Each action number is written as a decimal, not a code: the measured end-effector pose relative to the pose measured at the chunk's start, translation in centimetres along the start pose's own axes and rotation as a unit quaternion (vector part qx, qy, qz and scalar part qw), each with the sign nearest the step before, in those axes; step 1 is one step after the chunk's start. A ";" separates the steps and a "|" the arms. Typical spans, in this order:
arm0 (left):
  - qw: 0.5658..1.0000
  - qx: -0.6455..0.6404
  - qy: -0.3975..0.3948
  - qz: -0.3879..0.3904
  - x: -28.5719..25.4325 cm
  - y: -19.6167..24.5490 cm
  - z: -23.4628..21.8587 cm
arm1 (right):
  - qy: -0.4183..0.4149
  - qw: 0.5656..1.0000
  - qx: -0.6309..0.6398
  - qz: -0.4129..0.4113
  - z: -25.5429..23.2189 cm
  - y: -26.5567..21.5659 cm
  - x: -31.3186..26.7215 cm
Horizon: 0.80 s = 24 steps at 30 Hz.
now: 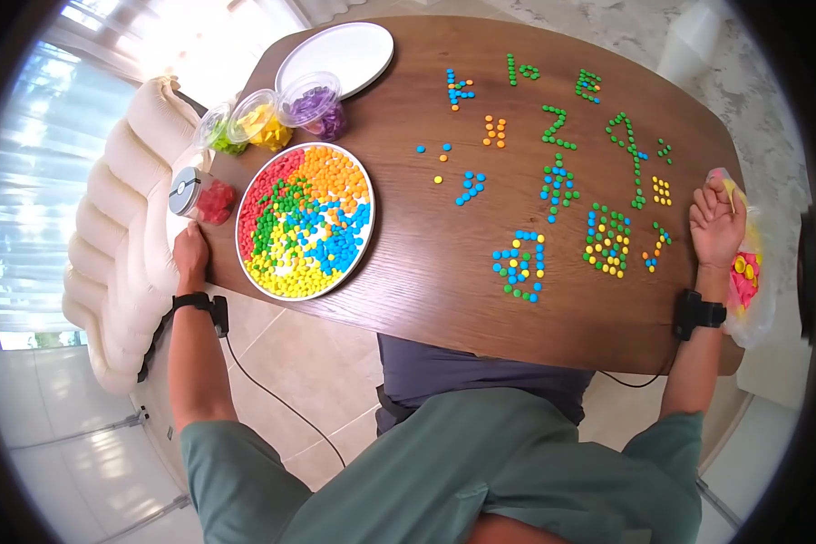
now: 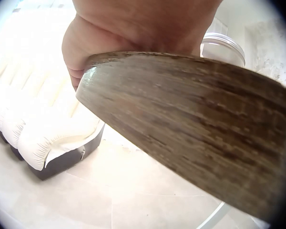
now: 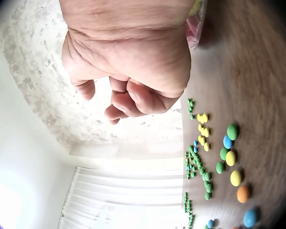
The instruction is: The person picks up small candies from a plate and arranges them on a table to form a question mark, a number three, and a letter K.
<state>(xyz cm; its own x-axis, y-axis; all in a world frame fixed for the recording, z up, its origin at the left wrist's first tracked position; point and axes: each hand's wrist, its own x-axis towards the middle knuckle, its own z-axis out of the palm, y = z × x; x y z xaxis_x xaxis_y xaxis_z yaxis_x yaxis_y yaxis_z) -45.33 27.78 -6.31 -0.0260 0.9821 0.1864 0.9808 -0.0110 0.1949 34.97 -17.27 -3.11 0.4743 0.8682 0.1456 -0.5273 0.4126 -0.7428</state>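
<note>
My left hand [image 1: 190, 252] rests at the table's left edge, just below a lidded jar of red pieces [image 1: 216, 201]. Seen from the left wrist, that hand [image 2: 133, 31] lies against the wooden edge, its fingertips hidden. Beside it stands a round white tray [image 1: 368, 238] of small candies sorted roughly by colour. At the right edge, my right hand [image 1: 716, 227] is palm up with loosely curled fingers. In the right wrist view this hand [image 3: 128, 67] shows nothing between its fingers. Close to it are a clear bag of pink and yellow pieces [image 1: 744, 281] and a small yellow candy square [image 1: 662, 190].
Candies form figures across the wooden table [image 1: 426, 272], among them a green Z [image 1: 558, 128] and a filled rectangle [image 1: 607, 240]. At the back left stand tubs of green, yellow [image 1: 265, 127] and purple pieces [image 1: 315, 109], by a white oval plate [image 1: 340, 56]. A cream cushioned seat [image 1: 122, 236] flanks the table.
</note>
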 end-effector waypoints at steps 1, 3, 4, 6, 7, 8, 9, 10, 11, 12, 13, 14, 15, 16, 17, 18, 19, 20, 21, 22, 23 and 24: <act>1.000 0.003 0.000 0.000 0.1 -0.2 0.0 | 0.001 1.000 0.003 0.001 0.1 0.1 0.0; 1.000 0.011 0.002 0.008 0.2 -0.3 0.1 | -0.011 1.000 -0.007 0.003 0.2 0.1 0.0; 1.000 0.013 0.002 0.008 0.2 -0.4 0.1 | -0.011 1.000 -0.005 0.004 0.1 0.2 0.1; 1.000 0.002 0.002 -0.006 0.2 -0.5 0.0 | -0.008 1.000 -0.006 0.004 -0.1 0.3 0.1; 1.000 0.004 0.003 -0.003 0.3 -0.6 0.0 | -0.007 1.000 -0.003 0.002 -0.2 0.5 0.1; 1.000 -0.005 0.015 -0.003 0.2 -0.7 0.0 | -0.014 1.000 -0.006 0.004 -0.3 0.6 0.1; 1.000 -0.014 0.027 -0.002 0.1 -0.7 0.0 | -0.021 1.000 -0.010 0.006 -0.3 0.6 0.2; 0.999 -0.013 0.029 0.003 -0.1 -0.5 0.0 | -0.019 1.000 -0.007 0.001 -0.3 0.6 0.3; 0.999 -0.014 0.031 0.001 -0.3 -0.4 -0.2 | -0.031 0.999 -0.006 0.008 -0.4 0.6 0.4; 0.999 -0.014 0.032 0.001 -0.6 -0.1 -0.4 | -0.042 0.999 -0.004 0.014 -0.4 0.6 0.4; 0.999 -0.028 0.037 0.006 -0.9 -0.1 -0.4 | -0.036 0.999 -0.001 0.005 -0.4 0.6 0.5; 0.998 -0.040 0.045 0.026 -1.2 -0.1 -0.4 | -0.047 0.999 0.015 0.006 -0.4 0.6 0.6; 0.999 -0.043 0.025 0.016 -1.4 -0.2 -0.6 | -0.057 0.998 0.029 0.008 -0.4 0.5 0.4; 0.999 -0.047 0.005 0.004 -1.5 -0.7 -0.6 | -0.051 0.998 0.030 0.000 -0.3 0.4 0.3; 0.999 -0.048 0.006 0.013 -1.6 -1.2 -0.4 | -0.048 0.998 0.030 -0.005 -0.1 0.4 0.3; 0.990 -0.081 0.117 0.021 -1.5 -2.3 0.1 | -0.045 0.998 0.031 -0.008 0.2 0.4 0.3; 0.967 -0.114 0.226 0.029 -2.0 -0.9 -0.8 | -0.032 0.999 0.030 -0.009 0.5 0.4 0.3; 0.955 -0.193 0.224 -0.009 -2.3 0.0 -2.6 | -0.027 0.999 0.031 -0.014 0.7 0.4 0.3; 0.924 -0.300 0.237 -0.013 -3.8 3.1 -4.7 | -0.028 0.999 0.034 -0.014 0.8 0.5 0.3; 0.883 -0.419 0.211 -0.019 -5.8 6.7 -7.1 | -0.031 0.999 0.036 -0.012 0.8 0.5 0.3; 0.873 -0.452 0.180 0.004 -8.9 11.0 -9.7 | -0.028 0.999 0.037 -0.011 1.0 0.5 0.3; 0.870 -0.463 0.160 0.053 -11.9 14.8 -11.3 | -0.027 0.999 0.035 -0.010 0.9 0.5 0.3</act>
<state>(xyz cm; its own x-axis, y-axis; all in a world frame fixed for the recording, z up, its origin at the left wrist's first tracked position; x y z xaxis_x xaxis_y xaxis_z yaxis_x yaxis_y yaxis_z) -32.68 13.81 5.29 -0.1430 0.8649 0.4812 0.4093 -0.3910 0.8244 34.22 -16.57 -2.85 0.4474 0.8727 0.1957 -0.5676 0.4462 -0.6919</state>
